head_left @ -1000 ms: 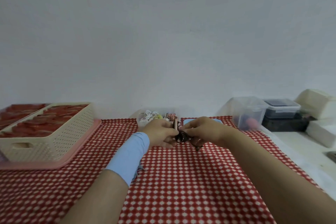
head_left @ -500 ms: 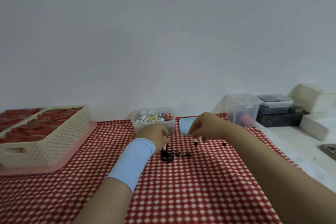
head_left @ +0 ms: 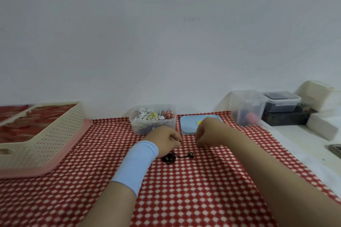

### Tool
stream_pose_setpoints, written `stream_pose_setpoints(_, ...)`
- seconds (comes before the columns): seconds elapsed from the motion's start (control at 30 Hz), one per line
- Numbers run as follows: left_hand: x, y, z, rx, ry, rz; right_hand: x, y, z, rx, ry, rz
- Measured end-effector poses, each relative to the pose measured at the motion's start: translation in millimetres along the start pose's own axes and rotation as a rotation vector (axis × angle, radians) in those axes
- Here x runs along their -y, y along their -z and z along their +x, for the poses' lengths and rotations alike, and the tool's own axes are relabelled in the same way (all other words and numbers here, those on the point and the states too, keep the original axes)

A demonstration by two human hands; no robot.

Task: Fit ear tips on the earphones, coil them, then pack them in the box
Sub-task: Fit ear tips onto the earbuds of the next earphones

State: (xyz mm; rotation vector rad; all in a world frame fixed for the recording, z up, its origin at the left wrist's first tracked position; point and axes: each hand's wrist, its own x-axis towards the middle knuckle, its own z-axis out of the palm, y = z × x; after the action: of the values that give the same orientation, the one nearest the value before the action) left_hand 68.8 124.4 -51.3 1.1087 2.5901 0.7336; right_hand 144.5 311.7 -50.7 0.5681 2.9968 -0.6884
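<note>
- Currently the dark earphones (head_left: 168, 158) lie on the red checked cloth (head_left: 184, 190), just on the person's side of both hands, the bundle beside the left wrist.
- Their long axis runs left to right: a loose bundle, then a short lead ending in one bud (head_left: 191, 155).
- Left hand (head_left: 164, 139): fingers curled, tips together near a small dark speck; I cannot tell whether it pinches anything.
- Right hand (head_left: 209, 132): knuckles up, fingers curled down toward the cloth; any hold is hidden.
- Likely the right hand is nearer the bud, the left nearer the bundle.
</note>
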Motion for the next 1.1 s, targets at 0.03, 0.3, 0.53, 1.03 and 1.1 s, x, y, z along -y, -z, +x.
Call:
stream_pose_setpoints(0.03, 3, -1, 0, -0.014, 0.001, -0.070, 1, 1, 1, -0.002, -0.005, 0.013)
stream_pose_setpoints(0.3, 17, -5, -6, -0.094, -0.029, -0.432, 19, -2, -7, -0.082, 0.073, 0.621)
stream_pose_setpoints(0.53, 28, -2, -8, -0.175, -0.028, -0.713, 17, -26, -2, 0.023, 0.104, 0.992)
stream_pose_setpoints(1.03, 21, -19, -8, -0.292, -0.004, -0.797, 23, -31, -5, 0.048, 0.156, 1.078)
stream_pose_setpoints(1.1, 21, -19, -8, -0.307, -0.007, -0.797, 20, -30, -5, 0.071, 0.174, 1.103)
